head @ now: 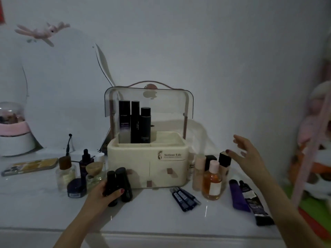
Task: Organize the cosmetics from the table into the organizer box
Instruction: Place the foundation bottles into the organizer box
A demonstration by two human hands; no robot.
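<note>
A cream organizer box (148,158) with a raised clear lid stands mid-table; three tall black bottles (134,122) stand in its upper tray at the left. My left hand (102,196) grips a small black bottle (111,185) in front of the box's left corner, beside a second small black bottle (125,183). My right hand (245,156) hovers with spread fingers just right of a black-capped beige bottle (224,165), holding nothing. An amber bottle with a pink cap (212,181) and a pink tube bottle (198,170) stand there too.
Dark pens (185,198) lie in front of the box. A purple tube (239,196) and a black tube (254,203) lie at the right. Glass perfume bottles (65,170), a dropper bottle (86,163) and a dark jar (76,187) stand left. A phone (30,166) lies far left.
</note>
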